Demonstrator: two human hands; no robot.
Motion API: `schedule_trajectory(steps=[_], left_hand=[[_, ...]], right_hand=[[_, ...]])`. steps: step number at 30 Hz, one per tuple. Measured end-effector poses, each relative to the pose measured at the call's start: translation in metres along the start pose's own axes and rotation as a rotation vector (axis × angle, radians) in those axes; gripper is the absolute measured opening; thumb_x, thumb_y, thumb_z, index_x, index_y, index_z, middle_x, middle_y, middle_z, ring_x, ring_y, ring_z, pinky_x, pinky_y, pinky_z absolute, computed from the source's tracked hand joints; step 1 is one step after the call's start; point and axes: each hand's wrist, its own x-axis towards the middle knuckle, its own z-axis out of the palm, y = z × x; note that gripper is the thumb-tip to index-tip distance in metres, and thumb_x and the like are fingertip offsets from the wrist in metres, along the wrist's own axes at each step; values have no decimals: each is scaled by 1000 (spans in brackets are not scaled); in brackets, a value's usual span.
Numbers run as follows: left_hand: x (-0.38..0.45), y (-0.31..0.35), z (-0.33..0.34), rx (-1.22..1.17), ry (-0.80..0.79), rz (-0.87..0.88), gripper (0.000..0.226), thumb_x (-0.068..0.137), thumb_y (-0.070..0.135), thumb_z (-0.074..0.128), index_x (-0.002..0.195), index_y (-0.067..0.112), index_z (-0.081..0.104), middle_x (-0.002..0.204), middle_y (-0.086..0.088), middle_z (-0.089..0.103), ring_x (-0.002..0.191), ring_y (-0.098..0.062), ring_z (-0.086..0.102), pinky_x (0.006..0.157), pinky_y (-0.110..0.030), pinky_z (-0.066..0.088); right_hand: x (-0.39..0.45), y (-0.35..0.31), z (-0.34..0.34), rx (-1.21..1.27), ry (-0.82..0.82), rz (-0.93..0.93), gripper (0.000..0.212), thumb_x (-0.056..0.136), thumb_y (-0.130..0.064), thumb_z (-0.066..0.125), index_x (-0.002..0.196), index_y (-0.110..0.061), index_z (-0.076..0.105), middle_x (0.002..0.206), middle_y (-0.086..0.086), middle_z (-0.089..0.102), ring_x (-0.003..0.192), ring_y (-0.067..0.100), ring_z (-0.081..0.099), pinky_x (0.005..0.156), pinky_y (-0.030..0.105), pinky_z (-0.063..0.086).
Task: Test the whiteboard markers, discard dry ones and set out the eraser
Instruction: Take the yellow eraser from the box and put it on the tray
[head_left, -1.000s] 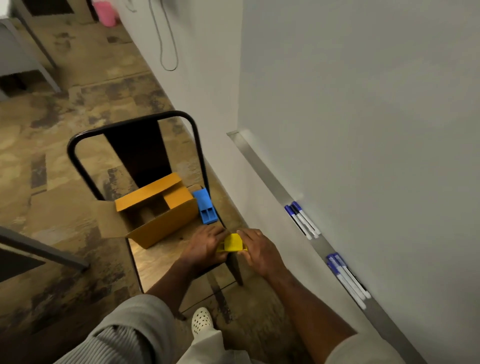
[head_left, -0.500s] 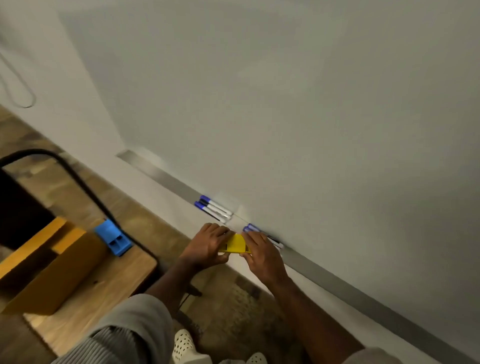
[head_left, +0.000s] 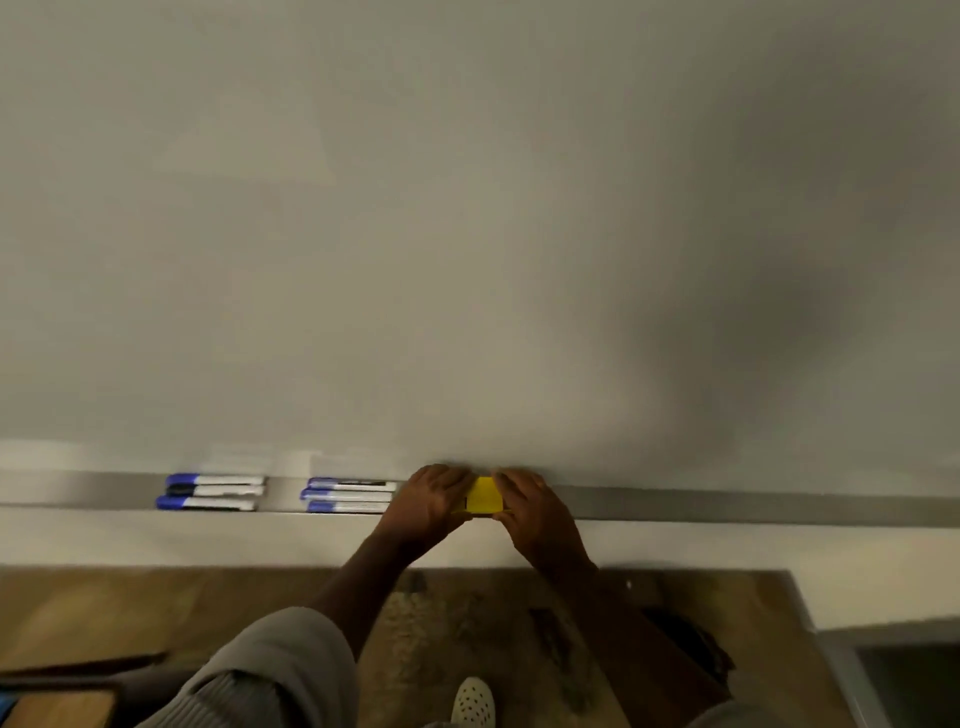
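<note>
Both hands have carried the yellow eraser (head_left: 484, 495) up onto the tray (head_left: 727, 505); left hand (head_left: 434, 501) and right hand (head_left: 524, 506) clamp its ends, just right of the markers (head_left: 348, 496).

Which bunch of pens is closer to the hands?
The right bunch of markers on the tray; it ends beside the left hand. The left bunch lies farther away.

Brushed metal tray (head_left: 727, 505); smooth matt whiteboard (head_left: 467, 234); ribbed cloth sleeve (head_left: 244, 691).

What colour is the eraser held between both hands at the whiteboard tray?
Bright yellow eraser, with a dark patch on its left side; seen in the head view.
</note>
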Motion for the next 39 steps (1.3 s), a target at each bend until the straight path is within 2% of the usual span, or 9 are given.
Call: schedule_trajectory(steps=[2, 5, 9, 12, 20, 29, 31, 36, 39], left_hand=[[16, 18, 7, -25, 20, 18, 48, 83, 43, 61, 111, 6, 71, 108, -10, 73, 93, -29, 71, 78, -34, 59], [27, 36, 24, -24, 66, 69, 42, 81, 28, 71, 116, 4, 70, 115, -13, 71, 103, -30, 68, 89, -37, 57], [18, 42, 48, 23, 42, 94, 55, 76, 20, 79, 126, 0, 65, 134, -18, 63, 125, -35, 59, 108, -48, 46], [8, 41, 58, 70, -25, 73, 63, 77, 26, 81, 132, 1, 61, 143, -19, 55, 135, -34, 51, 115, -46, 35], [3, 43, 61, 71, -175, -22, 66, 94, 44, 43, 145, 2, 48, 155, -17, 41, 144, -33, 39, 117, -44, 35], [2, 46, 65, 79, -252, -82, 68, 97, 49, 35, 148, 5, 42, 156, -16, 40, 145, -32, 37, 115, -46, 38], [1, 47, 65, 73, -254, -87, 69, 98, 50, 33, 151, 6, 37, 159, -16, 34, 148, -31, 31, 118, -46, 33], [-1, 46, 64, 74, -277, -85, 73, 100, 54, 27, 156, 8, 22, 165, -13, 18, 153, -29, 15, 123, -46, 18], [-2, 45, 63, 89, -280, -74, 74, 100, 56, 27, 157, 9, 20, 165, -12, 15, 153, -29, 13, 123, -46, 16]], right_hand=[[-12, 16, -3, -17, 24, 46, 48, 90, -33, 56, 125, -1, 66, 121, 14, 67, 106, 33, 66, 88, 40, 58], [-23, 36, -3, -27, 39, 104, 52, 82, -26, 75, 125, 0, 65, 122, 16, 67, 107, 35, 64, 88, 41, 59], [-30, 53, 2, -31, 15, 126, 48, 88, -27, 62, 127, 2, 63, 123, 19, 65, 110, 38, 64, 90, 43, 58], [-29, 55, 8, -4, -15, 126, 61, 74, -19, 86, 127, 3, 63, 123, 19, 65, 110, 40, 65, 87, 46, 59], [-30, 54, 20, -46, -94, 101, 69, 75, -23, 87, 133, 3, 58, 127, 22, 62, 115, 40, 63, 90, 45, 59], [-48, 37, 19, -18, -173, 135, 89, 62, -29, 95, 135, 1, 55, 138, 21, 59, 120, 37, 64, 80, 38, 61], [-53, 36, 17, 9, -187, 156, 87, 73, -39, 85, 141, -4, 44, 142, 18, 57, 122, 35, 62, 87, 39, 58], [-51, 36, 10, -44, -204, 229, 75, 104, -55, 11, 142, -4, 49, 147, 16, 53, 130, 33, 56, 95, 37, 53], [-51, 35, 11, -72, -205, 216, 78, 103, -57, 8, 142, -3, 49, 148, 16, 51, 134, 32, 51, 100, 38, 49]])
